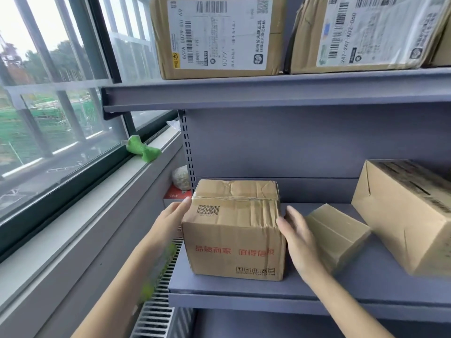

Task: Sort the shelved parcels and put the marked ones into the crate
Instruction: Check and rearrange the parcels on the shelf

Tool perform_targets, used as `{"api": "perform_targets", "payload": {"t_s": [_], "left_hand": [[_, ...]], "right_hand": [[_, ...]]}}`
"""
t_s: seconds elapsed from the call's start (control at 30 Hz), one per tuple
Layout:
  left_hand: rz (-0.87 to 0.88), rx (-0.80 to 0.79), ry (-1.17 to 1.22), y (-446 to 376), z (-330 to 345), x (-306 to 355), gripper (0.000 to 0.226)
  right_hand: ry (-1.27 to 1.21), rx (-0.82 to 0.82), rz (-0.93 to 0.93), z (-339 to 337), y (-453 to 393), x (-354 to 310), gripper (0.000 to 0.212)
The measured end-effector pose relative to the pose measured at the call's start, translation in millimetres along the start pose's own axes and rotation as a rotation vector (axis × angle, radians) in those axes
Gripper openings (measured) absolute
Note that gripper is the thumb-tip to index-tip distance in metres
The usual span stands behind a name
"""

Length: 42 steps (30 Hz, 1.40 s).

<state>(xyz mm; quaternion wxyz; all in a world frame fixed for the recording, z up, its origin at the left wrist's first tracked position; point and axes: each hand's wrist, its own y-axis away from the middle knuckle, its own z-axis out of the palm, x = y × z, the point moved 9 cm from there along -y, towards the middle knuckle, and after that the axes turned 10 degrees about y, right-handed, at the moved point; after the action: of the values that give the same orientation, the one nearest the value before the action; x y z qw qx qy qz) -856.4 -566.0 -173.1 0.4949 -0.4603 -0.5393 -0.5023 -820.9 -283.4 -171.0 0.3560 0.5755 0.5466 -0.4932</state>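
A brown cardboard parcel [234, 230] with red printed characters and a small barcode stands on the left end of the grey middle shelf [341, 289]. My left hand [170, 218] lies flat against its left side and my right hand [297, 237] against its right side, so both hands clasp it. A smaller plain parcel [339, 237] lies tilted just right of my right hand. A larger tilted parcel [405, 215] leans at the far right. No crate is in view.
Two labelled parcels [219, 35] [366, 32] sit on the upper shelf [268, 93]. A window sill [97, 203] with a green wrapped object [142, 148] runs along the left. A radiator grille [156, 313] lies below the shelf's left end.
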Motion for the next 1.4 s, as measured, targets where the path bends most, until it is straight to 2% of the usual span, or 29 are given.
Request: {"api": "perform_targets", "payload": {"t_s": [0.17,0.27,0.3,0.43,0.5,0.6,0.7,0.77,0.97,1.13,1.4], "left_hand": [[-0.062,0.06,-0.094,-36.5,4.9,16.0,0.052],[-0.103,0.082,-0.131,-49.7,7.7,20.9,0.053],[-0.117,0.08,-0.17,-51.7,10.1,21.2,0.052],[-0.149,0.006,-0.241,-53.6,26.2,19.2,0.05],[-0.107,0.039,-0.199,-54.0,23.4,24.3,0.048],[0.017,0.158,-0.109,-45.1,4.4,45.8,0.04],[0.083,0.175,0.178,-24.0,-2.4,59.3,0.031],[0.091,0.194,0.283,-11.7,-4.3,57.0,0.025],[0.131,0.324,0.072,12.3,-6.8,27.1,0.022],[0.207,0.304,-0.062,27.9,3.0,31.3,0.023],[0.228,0.308,0.039,43.8,2.7,13.6,0.032]], "right_hand": [[-0.026,-0.074,0.179,5.0,-45.0,14.0,0.046],[0.032,-0.105,0.292,7.8,-65.5,22.0,0.074],[0.04,-0.124,0.314,9.8,-72.0,23.7,0.074],[0.065,-0.228,0.405,21.2,-74.9,15.0,0.055],[0.074,-0.212,0.347,21.5,-73.5,5.3,0.046],[0.067,-0.13,0.118,10.9,-67.4,-23.5,0.034],[-0.069,-0.067,-0.057,3.5,-49.6,-41.9,0.057],[-0.113,-0.055,-0.118,4.8,-34.7,-41.7,0.063],[-0.064,-0.068,-0.136,16.9,-2.1,-12.8,0.066],[-0.119,-0.054,-0.144,12.2,4.9,-9.3,0.061],[-0.129,-0.049,-0.175,12.5,16.0,-4.6,0.065]]}}
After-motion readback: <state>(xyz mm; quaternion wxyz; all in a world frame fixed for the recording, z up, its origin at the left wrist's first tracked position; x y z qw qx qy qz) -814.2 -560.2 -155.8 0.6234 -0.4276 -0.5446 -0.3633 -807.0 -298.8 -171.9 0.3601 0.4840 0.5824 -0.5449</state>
